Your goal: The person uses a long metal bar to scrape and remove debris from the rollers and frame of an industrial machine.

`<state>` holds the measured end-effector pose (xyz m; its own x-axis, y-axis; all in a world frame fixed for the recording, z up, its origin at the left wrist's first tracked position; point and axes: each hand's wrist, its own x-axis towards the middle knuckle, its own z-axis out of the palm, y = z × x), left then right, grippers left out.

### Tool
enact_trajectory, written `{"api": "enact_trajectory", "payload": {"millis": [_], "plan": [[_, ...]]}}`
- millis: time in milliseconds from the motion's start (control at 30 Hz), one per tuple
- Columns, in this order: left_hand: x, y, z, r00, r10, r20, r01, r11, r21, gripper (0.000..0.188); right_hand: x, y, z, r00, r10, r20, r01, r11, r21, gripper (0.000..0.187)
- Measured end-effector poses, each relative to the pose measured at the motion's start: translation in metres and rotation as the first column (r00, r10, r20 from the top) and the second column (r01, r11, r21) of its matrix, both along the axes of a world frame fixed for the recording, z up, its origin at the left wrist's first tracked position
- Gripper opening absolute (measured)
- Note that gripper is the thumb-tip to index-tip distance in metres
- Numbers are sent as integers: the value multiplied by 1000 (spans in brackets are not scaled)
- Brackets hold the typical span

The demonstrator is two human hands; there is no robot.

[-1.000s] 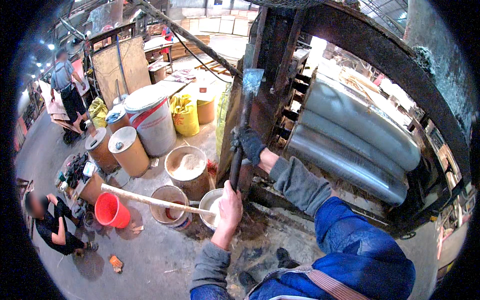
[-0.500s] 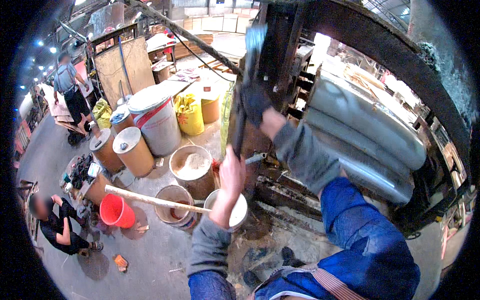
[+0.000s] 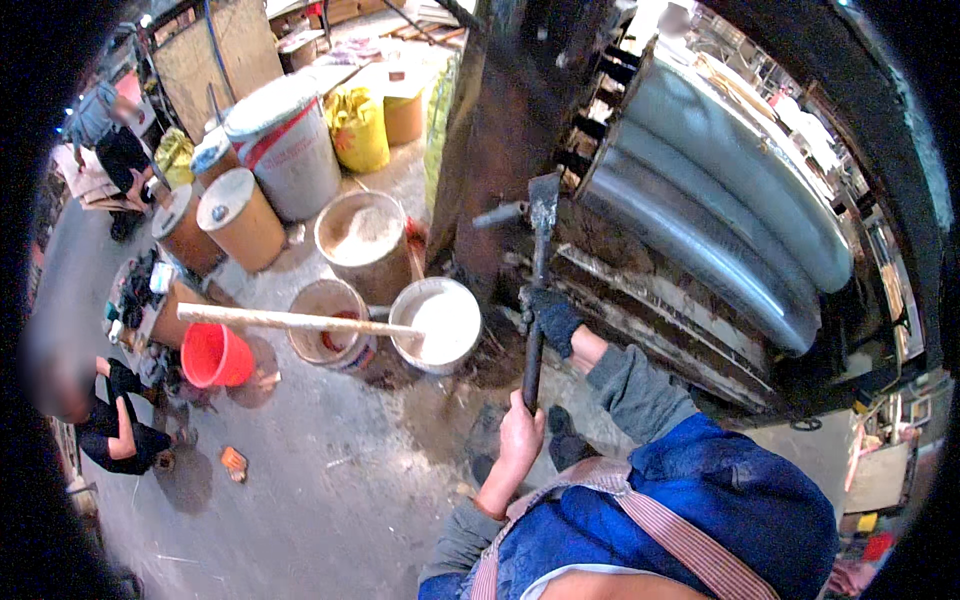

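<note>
Both my hands are closed around the dark handle of a long scraper [image 3: 538,262]. My bare left hand [image 3: 522,435] grips its lower end, close to my body. Higher up, my right hand [image 3: 556,318], in a dark glove, wraps the shaft. The flat metal blade [image 3: 544,196] points up and away, near a short pipe stub [image 3: 500,215] and the dark machine frame. Big smooth metal rollers [image 3: 715,250] lie to the right of it. Left of the scraper stands a bucket of white material [image 3: 447,335], with a pale stick [image 3: 290,319] reaching over its rim.
A dark post [image 3: 510,120] rises ahead. A red bucket [image 3: 217,355], a tub of pale powder [image 3: 362,235], brown drums [image 3: 240,222] and a large grey drum [image 3: 290,160] stand to the left. One person [image 3: 125,430] sits there; another stands farther back. An orange glove [image 3: 234,464] lies on the floor.
Both hands have brought the scraper down and closer to my body; its blade was raised high beside the post. My view has tilted further down. The hold is unchanged.
</note>
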<state>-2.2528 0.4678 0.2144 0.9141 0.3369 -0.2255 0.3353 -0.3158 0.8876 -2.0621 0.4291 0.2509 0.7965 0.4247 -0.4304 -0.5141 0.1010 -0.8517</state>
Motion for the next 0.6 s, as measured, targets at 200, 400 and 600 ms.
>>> {"api": "enact_trajectory", "payload": {"millis": [200, 400, 600], "plan": [[16, -37, 3, 999, 16, -47, -25, 981, -194, 32, 17, -44, -4, 967, 221, 124, -198, 964, -180, 21], [73, -51, 36, 998, 69, 13, -62, 955, -289, 27, 54, -39, 31, 957, 229, 176, -212, 971, -106, 19], [114, -85, 42, 984, 179, 8, -166, 926, -340, 26, 106, -37, 18, 969, 245, 6, -244, 960, 139, 14]]}}
